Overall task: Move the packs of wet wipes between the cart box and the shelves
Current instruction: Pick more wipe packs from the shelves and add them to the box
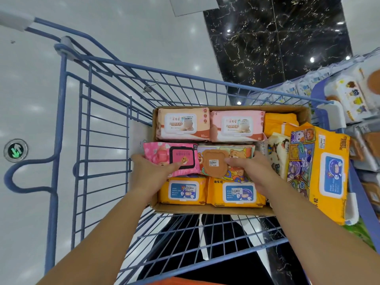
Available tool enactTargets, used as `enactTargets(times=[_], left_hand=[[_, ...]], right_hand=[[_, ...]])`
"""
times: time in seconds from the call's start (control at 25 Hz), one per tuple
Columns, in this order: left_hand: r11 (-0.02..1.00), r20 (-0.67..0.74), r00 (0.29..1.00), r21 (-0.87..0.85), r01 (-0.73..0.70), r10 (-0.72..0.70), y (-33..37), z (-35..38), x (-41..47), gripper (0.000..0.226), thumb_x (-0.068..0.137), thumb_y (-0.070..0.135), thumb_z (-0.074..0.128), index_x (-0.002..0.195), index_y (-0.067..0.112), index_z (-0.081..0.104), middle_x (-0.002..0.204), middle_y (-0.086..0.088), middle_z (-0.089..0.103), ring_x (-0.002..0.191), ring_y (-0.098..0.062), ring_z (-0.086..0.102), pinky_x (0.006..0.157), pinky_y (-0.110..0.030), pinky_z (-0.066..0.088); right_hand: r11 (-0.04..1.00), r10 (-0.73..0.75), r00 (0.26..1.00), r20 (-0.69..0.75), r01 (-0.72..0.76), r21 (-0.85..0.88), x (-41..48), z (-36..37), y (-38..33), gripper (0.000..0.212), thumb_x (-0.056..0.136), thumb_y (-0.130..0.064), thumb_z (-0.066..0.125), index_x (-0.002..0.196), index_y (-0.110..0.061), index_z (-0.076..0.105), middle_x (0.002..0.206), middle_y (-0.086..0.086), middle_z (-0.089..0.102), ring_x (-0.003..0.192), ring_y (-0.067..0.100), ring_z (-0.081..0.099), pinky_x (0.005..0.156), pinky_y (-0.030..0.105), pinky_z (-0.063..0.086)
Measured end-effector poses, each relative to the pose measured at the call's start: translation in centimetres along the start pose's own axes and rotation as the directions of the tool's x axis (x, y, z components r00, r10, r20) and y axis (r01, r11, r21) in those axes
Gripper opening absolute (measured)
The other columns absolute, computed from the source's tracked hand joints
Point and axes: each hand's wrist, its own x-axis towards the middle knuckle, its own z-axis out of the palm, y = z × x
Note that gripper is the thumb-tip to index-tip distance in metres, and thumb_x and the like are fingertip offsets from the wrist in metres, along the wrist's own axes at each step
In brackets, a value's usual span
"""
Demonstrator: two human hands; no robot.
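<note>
Head view: what do we enter first?
– One cardboard box [205, 210] in the blue wire cart [59, 120], filled with wet wipes. There is a peach pack [183, 124] and a pale pink pack [236, 125] at the far end. A left yellow pack [183, 191] and a right yellow pack [234, 195] lie nearest us, partly under our wrists.
– And the hands?
– Our left hand [152, 170] grips the bright pink pack [185, 155] in the middle row, thumb on top, fingers round its left edge. Our right hand [250, 170] grips the bear-lid pack [216, 163] beside it, thumb on the lid. Its fingertips go down the far side, out of sight.
– Anything unclear?
– A large yellow pack [320, 171] stands on edge at the box's right. We cannot tell whether it is inside. The shelves [317, 89] at right are cut off and blurred.
</note>
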Motion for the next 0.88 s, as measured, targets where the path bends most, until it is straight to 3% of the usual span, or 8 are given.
enactTargets(times=[0.08, 0.2, 0.28, 0.48, 0.6, 0.76, 0.88], left_hand=[[0.995, 0.055, 0.998, -0.089, 0.035, -0.030, 0.8, -0.4, 0.0, 0.087, 0.059, 0.037, 0.100, 0.122, 0.015, 0.044, 0.104, 0.004, 0.066, 0.084, -0.006, 0.065, 0.068, -0.026, 0.053], [0.981, 0.145, 0.989, -0.192, 0.024, 0.005, 2.2, -1.3, -0.7, 0.037, 0.076, 0.014, 0.089, 0.107, 0.017, 0.069, 0.096, -0.002, 0.076, 0.063, -0.001, 0.073, 0.047, -0.016, 0.052], [0.976, 0.174, 0.983, -0.216, -0.015, 0.053, 2.6, -2.1, -1.8, 0.028, 0.080, 0.010, 0.086, 0.104, 0.019, 0.073, 0.091, 0.001, 0.078, 0.062, 0.001, 0.072, 0.046, -0.014, 0.051], [0.941, 0.216, 0.940, -0.272, -0.203, 0.265, 4.6, -5.9, -7.0, 0.040, 0.077, 0.012, 0.088, 0.113, 0.022, 0.073, 0.099, 0.006, 0.081, 0.089, -0.004, 0.076, 0.071, -0.021, 0.057], [0.891, 0.229, 0.897, -0.354, -0.284, 0.378, 7.2, -8.2, -10.4, 0.039, 0.077, 0.008, 0.085, 0.112, 0.021, 0.073, 0.101, 0.005, 0.081, 0.092, -0.006, 0.076, 0.082, -0.028, 0.055], [0.810, 0.278, 0.803, -0.448, -0.377, 0.527, 11.6, -9.7, -14.2, 0.060, 0.060, 0.023, 0.089, 0.117, 0.019, 0.072, 0.107, 0.001, 0.080, 0.098, -0.011, 0.076, 0.086, -0.033, 0.054], [0.746, 0.283, 0.724, -0.485, -0.457, 0.628, 14.6, -10.0, -17.6, 0.086, 0.041, 0.041, 0.099, 0.119, 0.018, 0.071, 0.109, -0.004, 0.080, 0.102, -0.019, 0.076, 0.089, -0.039, 0.055]], right_hand=[[0.999, -0.028, 0.999, -0.023, 0.029, 0.016, -0.4, 0.8, -0.5, 0.070, 0.054, -0.029, 0.098, 0.113, -0.016, 0.061, 0.098, 0.002, 0.077, 0.078, 0.018, 0.077, 0.067, 0.035, 0.062], [0.997, -0.058, 0.996, -0.070, 0.060, 0.037, -1.7, 0.9, -1.1, 0.079, 0.047, -0.037, 0.098, 0.115, -0.020, 0.059, 0.101, 0.000, 0.077, 0.082, 0.019, 0.077, 0.076, 0.044, 0.063], [0.992, -0.080, 0.994, -0.074, 0.086, 0.093, -3.6, 0.1, -1.7, 0.073, 0.054, -0.028, 0.097, 0.116, -0.019, 0.060, 0.100, 0.001, 0.077, 0.083, 0.021, 0.077, 0.078, 0.047, 0.063], [0.949, -0.185, 0.982, -0.023, 0.185, 0.255, -11.1, -3.6, -3.9, 0.053, 0.069, -0.010, 0.088, 0.116, -0.014, 0.063, 0.102, 0.008, 0.078, 0.088, 0.030, 0.076, 0.082, 0.051, 0.061], [0.902, -0.226, 0.974, -0.028, 0.220, 0.372, -15.5, -6.1, -5.4, 0.038, 0.077, -0.007, 0.078, 0.113, -0.011, 0.067, 0.094, 0.008, 0.079, 0.077, 0.025, 0.077, 0.069, 0.040, 0.060], [0.811, -0.275, 0.956, -0.100, 0.287, 0.510, -19.5, -9.9, -6.0, 0.061, 0.065, -0.021, 0.081, 0.121, 0.000, 0.067, 0.109, 0.023, 0.074, 0.085, 0.036, 0.075, 0.072, 0.044, 0.062], [0.727, -0.345, 0.925, -0.161, 0.371, 0.577, -22.8, -13.2, -5.7, 0.049, 0.074, -0.018, 0.072, 0.119, 0.002, 0.067, 0.106, 0.024, 0.074, 0.081, 0.035, 0.075, 0.066, 0.041, 0.062]])
